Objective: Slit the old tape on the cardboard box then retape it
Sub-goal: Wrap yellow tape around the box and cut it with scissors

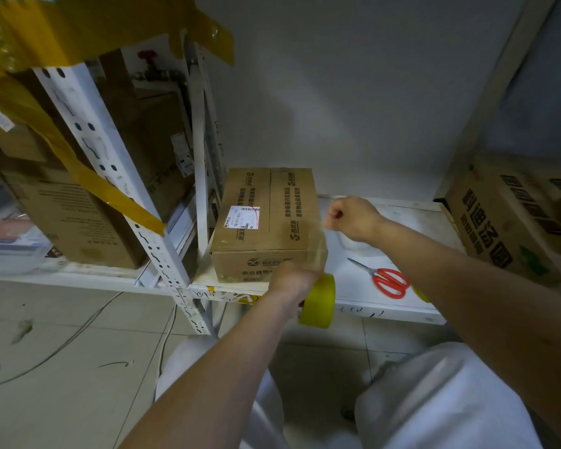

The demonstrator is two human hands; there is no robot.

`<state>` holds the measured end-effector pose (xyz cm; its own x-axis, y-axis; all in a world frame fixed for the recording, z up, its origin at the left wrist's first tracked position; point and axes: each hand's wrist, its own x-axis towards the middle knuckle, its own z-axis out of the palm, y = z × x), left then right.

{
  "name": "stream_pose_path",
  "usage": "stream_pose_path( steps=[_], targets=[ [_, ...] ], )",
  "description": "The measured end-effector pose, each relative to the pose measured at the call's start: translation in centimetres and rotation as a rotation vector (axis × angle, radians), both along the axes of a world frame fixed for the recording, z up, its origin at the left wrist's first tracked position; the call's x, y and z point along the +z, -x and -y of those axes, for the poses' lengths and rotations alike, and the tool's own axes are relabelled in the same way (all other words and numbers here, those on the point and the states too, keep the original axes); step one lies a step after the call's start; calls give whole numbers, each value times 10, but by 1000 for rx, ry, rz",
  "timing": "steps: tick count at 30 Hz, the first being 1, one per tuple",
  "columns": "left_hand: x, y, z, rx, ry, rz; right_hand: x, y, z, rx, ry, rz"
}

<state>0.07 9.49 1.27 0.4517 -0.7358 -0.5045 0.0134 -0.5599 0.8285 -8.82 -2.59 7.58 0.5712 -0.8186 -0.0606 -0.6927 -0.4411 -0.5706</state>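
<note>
Holding the yellow tape roll (pixel 318 301) at the front lower corner of the cardboard box (pixel 268 222), our left hand (pixel 292 283) has its fingers curled round the roll, though motion blur hides exactly how they sit. Our right hand (pixel 350 218) is up by the box's right top edge, fingers curled tight as if pinching the free end of a clear strip of tape; a faint sheen runs over the box's right side, but we cannot tell for sure what the fingertips hold.

The box sits on the white shelf (pixel 386 306), pushed against the upright at its left, with 1 shipping label on top. The red-handled scissors (pixel 386 280) lie on the shelf just to its right.

We judge the box stiff at its edges but soft across the flaps, and light enough to slide under a hard pull. The tape will be thin, clingy and prone to wrinkle, so it is best kept taut and gripped at its end only, with the roll held by its core.
</note>
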Motion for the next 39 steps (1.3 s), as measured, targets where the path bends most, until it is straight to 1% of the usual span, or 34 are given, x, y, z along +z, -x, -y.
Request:
stream_pose_path(
  steps=[2,4,8,12,19,31,34,39],
  targets=[
    [-5,3,5,17,-22,-71,-15,-5,7,-15,-31,-60],
    [-9,3,12,43,-59,-108,-29,-9,15,-16,-54,-75],
    [-16,-3,23,51,-85,-120,-48,-16,26,-9,-74,-33],
    [-18,-8,31,46,-93,-129,-60,-23,33,19,-43,-11],
    [-24,-12,37,34,-102,-119,-71,-27,39,22,18,-18],
    [-31,-12,42,-4,-126,-93,-77,-29,42,-14,33,-40],
    [-31,-13,41,-20,-124,-81,-79,-28,43,-70,29,-51],
    [-28,-11,40,-42,-125,-102,-75,-30,39,-159,44,-134]
  ],
)
